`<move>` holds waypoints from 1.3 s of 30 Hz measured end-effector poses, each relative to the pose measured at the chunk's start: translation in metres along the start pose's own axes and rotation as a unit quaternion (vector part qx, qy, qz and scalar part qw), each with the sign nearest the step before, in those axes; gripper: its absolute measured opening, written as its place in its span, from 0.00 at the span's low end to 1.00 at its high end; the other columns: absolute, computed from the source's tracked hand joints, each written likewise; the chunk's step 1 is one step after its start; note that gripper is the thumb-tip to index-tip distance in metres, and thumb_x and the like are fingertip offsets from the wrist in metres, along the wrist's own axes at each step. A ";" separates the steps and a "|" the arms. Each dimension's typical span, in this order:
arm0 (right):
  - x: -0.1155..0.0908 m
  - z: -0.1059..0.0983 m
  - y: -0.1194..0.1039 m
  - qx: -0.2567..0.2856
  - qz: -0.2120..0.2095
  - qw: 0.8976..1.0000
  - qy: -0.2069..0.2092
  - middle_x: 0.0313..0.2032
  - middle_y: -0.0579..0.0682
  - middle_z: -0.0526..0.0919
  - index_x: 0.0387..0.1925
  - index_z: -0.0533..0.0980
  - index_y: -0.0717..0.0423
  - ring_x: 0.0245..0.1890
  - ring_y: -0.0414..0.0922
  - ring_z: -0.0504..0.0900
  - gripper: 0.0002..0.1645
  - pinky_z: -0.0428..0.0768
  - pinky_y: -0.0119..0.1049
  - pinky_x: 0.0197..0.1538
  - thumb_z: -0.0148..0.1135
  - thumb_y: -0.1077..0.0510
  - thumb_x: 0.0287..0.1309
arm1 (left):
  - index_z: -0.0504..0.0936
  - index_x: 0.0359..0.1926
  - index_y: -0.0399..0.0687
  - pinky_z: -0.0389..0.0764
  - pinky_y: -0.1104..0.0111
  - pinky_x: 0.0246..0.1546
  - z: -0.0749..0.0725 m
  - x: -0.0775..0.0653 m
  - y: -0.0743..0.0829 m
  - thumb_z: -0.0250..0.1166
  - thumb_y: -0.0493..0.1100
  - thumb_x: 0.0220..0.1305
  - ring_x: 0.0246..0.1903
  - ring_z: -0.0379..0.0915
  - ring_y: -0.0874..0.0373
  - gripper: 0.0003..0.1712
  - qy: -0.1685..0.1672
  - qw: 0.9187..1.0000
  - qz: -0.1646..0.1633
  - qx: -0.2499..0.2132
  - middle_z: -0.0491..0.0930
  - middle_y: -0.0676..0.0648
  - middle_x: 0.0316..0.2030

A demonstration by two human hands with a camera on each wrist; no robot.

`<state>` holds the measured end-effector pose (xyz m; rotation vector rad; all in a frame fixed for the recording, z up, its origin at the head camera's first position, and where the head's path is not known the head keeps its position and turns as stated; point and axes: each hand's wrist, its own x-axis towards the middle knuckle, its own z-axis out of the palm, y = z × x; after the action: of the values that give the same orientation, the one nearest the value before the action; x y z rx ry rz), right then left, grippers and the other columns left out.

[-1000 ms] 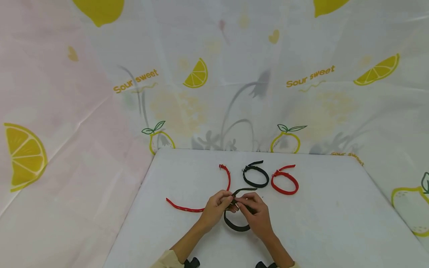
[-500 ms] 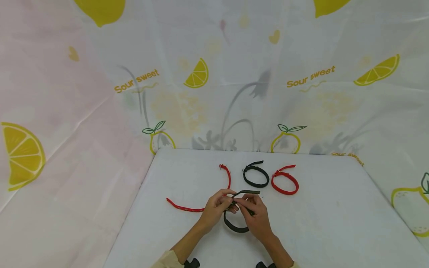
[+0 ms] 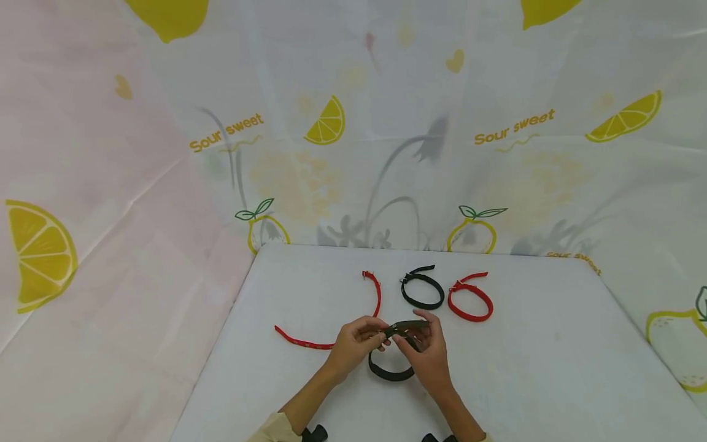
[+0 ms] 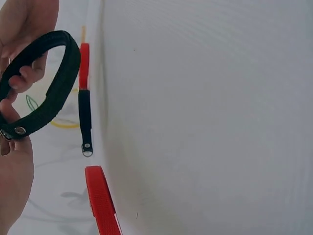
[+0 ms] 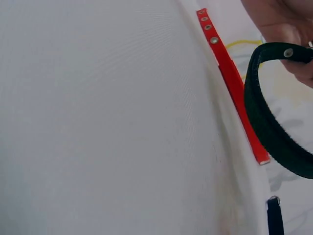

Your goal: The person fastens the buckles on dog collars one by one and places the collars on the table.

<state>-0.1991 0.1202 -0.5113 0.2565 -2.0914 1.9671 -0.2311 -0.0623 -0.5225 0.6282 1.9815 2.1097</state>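
A dark, nearly black pet collar (image 3: 390, 375) is bent into a loop and held above the table between both hands. My left hand (image 3: 351, 341) pinches it near the buckle end, though fingers cover most of the buckle. On the other side my right hand (image 3: 429, 355) grips the band, its thumb near the joint and its fingers behind the free strap end, which points right. The left wrist view shows the collar (image 4: 68, 73) as a loop with a metal eyelet. A rounded part of the same collar (image 5: 266, 127) hangs below a hand in the right wrist view.
An unfastened red collar (image 3: 309, 345) lies curved behind the left hand. Further back on the white table (image 3: 530, 368) lie a looped black collar (image 3: 422, 304) and a looped red collar (image 3: 471, 316). A lemon-print sheet (image 3: 353, 184) hangs behind the table.
My right hand's fingers have spread and shifted up behind the collar's free strap end, having been bunched by the buckle. The left hand stays nearly in place; the other collars lie still.
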 end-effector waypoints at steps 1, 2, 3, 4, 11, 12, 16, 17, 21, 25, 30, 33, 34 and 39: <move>0.000 -0.001 0.000 -0.004 -0.002 1.000 -0.001 0.44 0.60 0.79 0.62 0.62 0.64 0.44 0.48 0.81 0.38 0.78 0.30 0.50 0.71 0.69 0.53 | 0.78 0.51 0.33 0.82 0.66 0.41 0.000 -0.001 0.004 0.60 0.31 0.67 0.41 0.80 0.38 0.12 0.000 1.000 -0.006 0.003 0.80 0.36 0.44; 0.000 -0.001 0.000 -0.008 -0.005 1.000 -0.001 0.44 0.60 0.78 0.63 0.62 0.63 0.43 0.48 0.81 0.39 0.79 0.30 0.50 0.71 0.69 0.52 | 0.78 0.50 0.33 0.82 0.67 0.42 0.001 -0.002 0.008 0.61 0.31 0.66 0.41 0.80 0.39 0.12 0.001 1.000 -0.006 0.007 0.80 0.37 0.44; 0.000 -0.002 0.001 -0.015 -0.011 1.000 -0.003 0.44 0.59 0.78 0.63 0.63 0.63 0.42 0.48 0.81 0.39 0.79 0.30 0.49 0.71 0.69 0.52 | 0.78 0.50 0.32 0.82 0.67 0.42 0.002 -0.003 0.011 0.61 0.31 0.66 0.41 0.79 0.37 0.12 0.000 1.000 -0.007 0.009 0.80 0.37 0.44; 0.000 -0.002 0.001 -0.021 -0.019 1.000 -0.004 0.44 0.59 0.78 0.62 0.65 0.64 0.42 0.49 0.81 0.37 0.80 0.31 0.48 0.71 0.69 0.52 | 0.79 0.50 0.33 0.82 0.68 0.42 0.002 -0.003 0.014 0.62 0.31 0.65 0.42 0.79 0.37 0.12 0.001 1.000 -0.007 0.013 0.80 0.38 0.44; 0.003 -0.009 0.010 -0.080 -0.084 0.993 -0.017 0.44 0.56 0.81 0.48 0.76 0.65 0.41 0.49 0.83 0.20 0.83 0.41 0.43 0.71 0.68 0.52 | 0.81 0.48 0.38 0.79 0.70 0.47 0.001 -0.002 0.017 0.68 0.31 0.60 0.46 0.79 0.49 0.14 0.009 0.999 -0.019 0.041 0.80 0.44 0.45; 0.004 -0.010 0.015 -0.094 -0.097 0.991 -0.018 0.43 0.55 0.81 0.48 0.77 0.64 0.41 0.48 0.83 0.20 0.83 0.41 0.43 0.71 0.67 0.53 | 0.81 0.48 0.38 0.79 0.69 0.47 0.000 -0.002 0.016 0.68 0.31 0.60 0.46 0.79 0.50 0.14 0.009 0.999 -0.019 0.044 0.81 0.44 0.45; 0.007 -0.016 0.035 -0.162 -0.140 0.977 -0.017 0.50 0.49 0.82 0.54 0.80 0.55 0.47 0.44 0.80 0.23 0.81 0.32 0.45 0.71 0.63 0.55 | 0.82 0.49 0.41 0.79 0.69 0.48 -0.003 0.000 0.009 0.69 0.34 0.60 0.46 0.79 0.55 0.15 0.010 0.998 -0.010 0.062 0.82 0.47 0.45; 0.008 -0.017 0.040 -0.179 -0.150 0.972 -0.017 0.52 0.48 0.81 0.55 0.80 0.54 0.48 0.43 0.79 0.24 0.79 0.29 0.46 0.71 0.62 0.55 | 0.83 0.49 0.41 0.80 0.69 0.47 -0.004 0.001 0.005 0.69 0.35 0.60 0.46 0.80 0.55 0.15 0.012 0.997 -0.008 0.071 0.82 0.47 0.45; 0.010 -0.018 0.043 -0.214 -0.155 0.964 -0.024 0.56 0.46 0.80 0.57 0.79 0.52 0.50 0.43 0.75 0.24 0.78 0.31 0.46 0.70 0.58 0.57 | 0.84 0.49 0.46 0.81 0.67 0.45 -0.009 0.006 -0.014 0.71 0.37 0.59 0.43 0.81 0.57 0.15 0.026 0.992 0.012 0.120 0.84 0.50 0.44; 0.010 -0.020 0.042 -0.237 -0.146 0.960 -0.032 0.52 0.44 0.81 0.54 0.81 0.51 0.49 0.41 0.75 0.24 0.78 0.33 0.45 0.73 0.60 0.54 | 0.85 0.48 0.50 0.82 0.67 0.42 -0.012 0.008 -0.019 0.72 0.39 0.58 0.40 0.81 0.59 0.15 0.042 0.985 0.020 0.163 0.85 0.53 0.43; 0.011 -0.021 0.042 -0.296 -0.163 0.941 -0.017 0.43 0.43 0.78 0.47 0.85 0.54 0.45 0.39 0.74 0.23 0.78 0.28 0.42 0.78 0.64 0.45 | 0.86 0.48 0.52 0.81 0.70 0.39 -0.015 0.007 -0.018 0.71 0.42 0.59 0.38 0.80 0.62 0.14 0.056 0.979 0.016 0.197 0.85 0.56 0.40; 0.012 -0.021 0.041 -0.317 -0.151 0.936 -0.019 0.38 0.43 0.77 0.46 0.85 0.55 0.38 0.38 0.75 0.23 0.79 0.30 0.37 0.78 0.64 0.44 | 0.86 0.48 0.51 0.81 0.70 0.40 -0.015 0.008 -0.018 0.71 0.42 0.59 0.40 0.80 0.63 0.14 0.061 0.975 0.022 0.211 0.85 0.56 0.39; 0.012 -0.021 0.041 -0.323 -0.145 0.935 -0.021 0.37 0.42 0.77 0.46 0.85 0.56 0.36 0.38 0.76 0.23 0.80 0.30 0.36 0.78 0.64 0.44 | 0.86 0.48 0.51 0.81 0.70 0.40 -0.016 0.008 -0.019 0.71 0.41 0.59 0.40 0.80 0.63 0.14 0.064 0.974 0.024 0.214 0.85 0.56 0.39; 0.011 -0.022 0.042 -0.421 -0.123 0.897 -0.051 0.34 0.43 0.84 0.48 0.84 0.57 0.29 0.37 0.78 0.22 0.79 0.30 0.31 0.76 0.60 0.48 | 0.86 0.48 0.49 0.81 0.71 0.40 -0.016 0.007 -0.022 0.71 0.41 0.60 0.39 0.80 0.63 0.14 0.069 0.975 0.005 0.212 0.85 0.55 0.39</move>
<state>-0.2208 0.1452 -0.5467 0.4138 -2.5891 0.7943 -0.2475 -0.0722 -0.5429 0.5656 2.5398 1.7858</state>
